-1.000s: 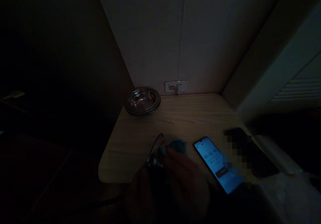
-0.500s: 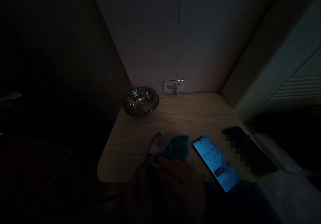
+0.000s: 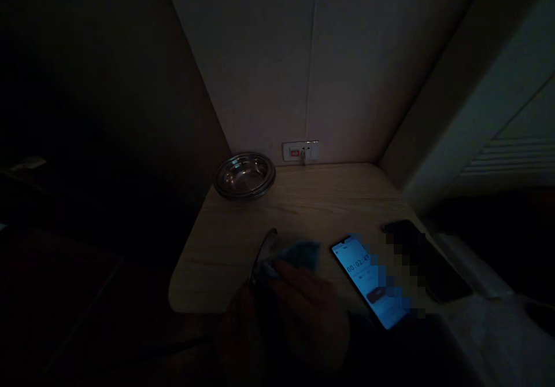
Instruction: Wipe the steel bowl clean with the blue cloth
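Observation:
In dim light my left hand (image 3: pixel 240 329) is closed low at the near edge of the table, gripping a dish with a thin, curved, shiny rim (image 3: pixel 263 249). The dish is tilted nearly edge-on, and most of it is hidden, so its exact shape is unclear. Beside it my right hand (image 3: pixel 306 312) is closed on a blue-green cloth (image 3: pixel 303 254), pressing it against the dish's inner side. A loose end of the cloth sticks out past the fingers to the right and is blurred.
Stacked shiny metal bowls (image 3: pixel 245 177) stand at the back left of the wooden table (image 3: pixel 333 196). A lit phone (image 3: pixel 362 277) showing a timer lies right of my hands, with a dark phone-like slab (image 3: pixel 433 265) beyond it. A wall socket (image 3: pixel 301 151) is behind.
My right hand and the cloth have shifted slightly, and the cloth's loose end is lower and flatter. The left hand still holds the dish in nearly the same place.

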The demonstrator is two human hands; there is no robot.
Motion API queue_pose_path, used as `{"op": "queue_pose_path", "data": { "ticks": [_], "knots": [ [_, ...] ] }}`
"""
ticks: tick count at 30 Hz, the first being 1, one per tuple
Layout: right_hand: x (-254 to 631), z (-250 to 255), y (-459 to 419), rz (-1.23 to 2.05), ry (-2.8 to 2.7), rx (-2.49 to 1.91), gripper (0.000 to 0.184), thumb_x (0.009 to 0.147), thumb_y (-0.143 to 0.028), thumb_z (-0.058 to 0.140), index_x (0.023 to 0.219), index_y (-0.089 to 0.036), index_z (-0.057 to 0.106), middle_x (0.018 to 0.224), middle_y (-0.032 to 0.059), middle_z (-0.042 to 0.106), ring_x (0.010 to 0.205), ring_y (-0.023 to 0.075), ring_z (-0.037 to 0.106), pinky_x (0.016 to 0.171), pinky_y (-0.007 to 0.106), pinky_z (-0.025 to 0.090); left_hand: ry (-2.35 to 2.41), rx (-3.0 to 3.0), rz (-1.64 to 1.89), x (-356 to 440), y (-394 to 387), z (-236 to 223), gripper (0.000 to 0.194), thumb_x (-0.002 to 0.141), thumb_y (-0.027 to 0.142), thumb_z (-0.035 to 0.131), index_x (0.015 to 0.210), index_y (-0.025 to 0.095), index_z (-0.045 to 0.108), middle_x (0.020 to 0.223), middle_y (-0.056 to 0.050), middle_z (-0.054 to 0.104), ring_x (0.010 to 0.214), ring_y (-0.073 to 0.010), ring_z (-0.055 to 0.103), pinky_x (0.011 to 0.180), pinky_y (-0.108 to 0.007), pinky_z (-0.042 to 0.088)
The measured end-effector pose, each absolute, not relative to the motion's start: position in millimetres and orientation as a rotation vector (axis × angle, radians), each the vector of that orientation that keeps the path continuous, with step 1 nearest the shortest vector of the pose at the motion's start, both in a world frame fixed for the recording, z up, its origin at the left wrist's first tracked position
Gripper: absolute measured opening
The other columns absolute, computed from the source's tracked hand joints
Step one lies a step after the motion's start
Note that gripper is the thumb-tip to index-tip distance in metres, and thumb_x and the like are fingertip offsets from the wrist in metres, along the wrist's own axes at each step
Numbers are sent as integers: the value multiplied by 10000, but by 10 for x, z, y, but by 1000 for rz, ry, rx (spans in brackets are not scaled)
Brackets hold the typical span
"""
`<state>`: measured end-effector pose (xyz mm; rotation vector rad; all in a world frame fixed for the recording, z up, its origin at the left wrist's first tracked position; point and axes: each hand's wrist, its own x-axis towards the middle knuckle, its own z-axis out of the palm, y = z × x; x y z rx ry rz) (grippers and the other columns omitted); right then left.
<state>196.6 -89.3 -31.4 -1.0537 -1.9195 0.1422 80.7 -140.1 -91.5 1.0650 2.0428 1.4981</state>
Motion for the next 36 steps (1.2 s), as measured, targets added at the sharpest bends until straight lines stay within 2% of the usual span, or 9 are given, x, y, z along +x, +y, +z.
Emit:
{"op": "queue_pose_path", "data": {
  "ticks": [4,9,13,17,21,25,28,32,36],
  "knots": [
    [1969,-326,-877,317,-1871,-1138,275,839,-163,433,991,-157,662,1069,101,663,910,190,647,776,289,539,2057,1005,1474,791,-1378,-910,284,782,411,517,836,195,693,811,-62,719,799,-222,657,694,-306,531],
    [1994,-352,-913,301,-1897,-1073,285,836,-169,424,964,-159,679,1060,114,665,869,212,658,713,308,549,2052,1000,1502,827,-1387,-944,278,769,420,541,820,193,694,835,-64,719,830,-225,651,710,-305,530],
    [2067,-393,-655,729,-1712,-1116,285,819,-189,437,960,-168,685,1008,85,686,903,202,647,794,333,518,2070,918,1473,854,-1407,-872,307,803,407,501,873,176,690,873,-57,718,827,-221,654,691,-291,534],
    [2173,-497,-509,1183,-1226,-1227,256,806,-327,518,938,-193,691,846,39,718,771,192,662,701,325,526,2044,948,1439,838,-1419,-797,280,792,394,525,919,202,683,913,-46,715,837,-217,655,684,-283,539],
    [2251,-576,-624,1341,-919,-1212,319,751,-425,601,935,-181,692,818,52,716,700,198,659,612,312,522,2076,1023,1515,834,-1440,-838,282,774,403,540,953,226,668,956,-53,701,896,-236,641,730,-323,540],
    [2257,-560,-740,1295,-961,-1232,315,738,-448,614,916,-202,701,820,49,721,676,199,665,585,310,532,2113,1070,1536,843,-1465,-857,277,724,416,588,931,249,666,997,-49,687,997,-278,603,778,-369,530],
    [2240,-531,-791,1137,-1082,-1290,280,755,-425,600,906,-214,705,831,41,723,745,210,672,637,324,547,2098,1097,1541,861,-1494,-837,288,719,407,594,940,233,657,1017,-65,680,1041,-293,582,795,-390,522],
    [2213,-494,-888,839,-1365,-1292,199,815,-311,554,944,-237,685,888,32,709,774,189,666,676,305,556,2096,1137,1554,881,-1554,-839,281,689,387,630,918,226,654,1088,-87,651,1156,-312,496,869,-434,482],
    [2133,-461,-1062,430,-1695,-1206,231,860,-247,499,1039,-250,645,1020,59,658,892,193,640,723,290,548,2042,1152,1550,861,-1582,-859,259,700,381,618,902,226,657,1096,-94,648,1190,-310,466,911,-449,455]
  ]
}}
